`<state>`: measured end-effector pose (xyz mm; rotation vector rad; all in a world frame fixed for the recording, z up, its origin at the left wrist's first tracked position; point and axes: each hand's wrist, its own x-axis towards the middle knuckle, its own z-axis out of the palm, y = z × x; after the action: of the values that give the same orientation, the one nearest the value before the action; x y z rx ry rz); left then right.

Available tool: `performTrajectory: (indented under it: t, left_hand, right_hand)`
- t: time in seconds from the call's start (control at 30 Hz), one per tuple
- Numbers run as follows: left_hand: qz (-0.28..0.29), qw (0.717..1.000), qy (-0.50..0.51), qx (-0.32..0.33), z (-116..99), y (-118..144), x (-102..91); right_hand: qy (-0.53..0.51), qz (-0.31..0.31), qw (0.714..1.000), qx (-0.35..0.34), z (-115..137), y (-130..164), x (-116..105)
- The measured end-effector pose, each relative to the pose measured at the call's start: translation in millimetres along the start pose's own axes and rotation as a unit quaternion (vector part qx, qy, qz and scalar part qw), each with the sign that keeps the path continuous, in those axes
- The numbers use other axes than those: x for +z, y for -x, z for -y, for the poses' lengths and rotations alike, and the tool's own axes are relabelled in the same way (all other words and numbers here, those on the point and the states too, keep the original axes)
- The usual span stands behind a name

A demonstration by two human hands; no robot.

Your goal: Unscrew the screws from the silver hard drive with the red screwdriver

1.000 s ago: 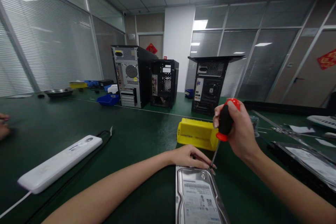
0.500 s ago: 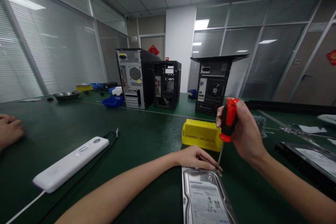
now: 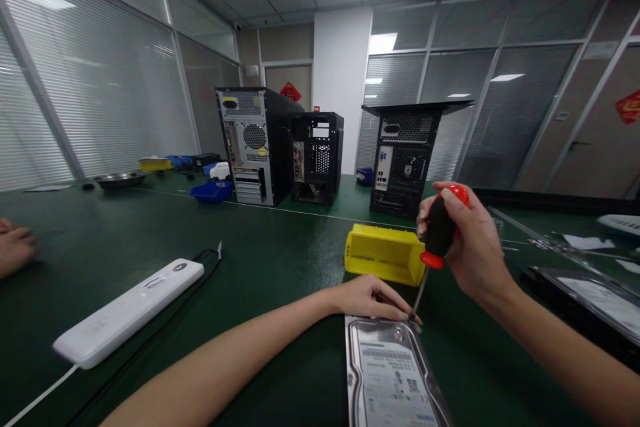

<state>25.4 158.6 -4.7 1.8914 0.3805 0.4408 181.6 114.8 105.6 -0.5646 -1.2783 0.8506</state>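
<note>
A silver hard drive with a white label lies on the green table at the bottom of the view. My left hand grips its far edge, thumb on top and fingertips bent over near the far right corner. Held upright but slightly tilted, a red and black screwdriver is in my right hand, fingers wrapped round the handle. Its tip meets the drive's far right corner beside my left fingertips; whether a screw sits under it is hidden. Just behind my hands stands a yellow plastic bin.
A white power strip and black cable lie left, near another person's hand. Computer cases and a blue bin stand at the back. A second drive lies at right.
The screwdriver handle has tilted a little to the right and turned in my right hand, showing more black. My left hand stays on the drive. The whole view has shifted slightly.
</note>
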Motion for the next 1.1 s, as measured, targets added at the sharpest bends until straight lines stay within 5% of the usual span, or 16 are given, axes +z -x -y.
performTrajectory:
  t: [0.23, 0.47, 0.77, 1.1]
  left_hand:
    - [-0.01, 0.999, -0.017, -0.046, 0.5, -2.3, 0.3]
    - [-0.01, 0.999, -0.041, -0.025, -3.4, -1.4, 0.1]
    - [-0.009, 0.998, -0.044, -0.033, -6.8, -1.4, 1.9]
    - [-0.002, 0.998, -0.047, -0.03, -14.7, 0.6, 1.9]
  right_hand:
    - [0.028, 0.001, 0.999, -0.016, 1.8, -4.1, 1.0]
    - [0.029, 0.043, 0.999, 0.006, 8.7, -4.8, -3.9]
    - [0.059, 0.004, 0.998, -0.004, 1.3, -8.8, -9.5]
    - [0.177, 0.156, 0.969, 0.079, 23.3, -21.6, -32.3]
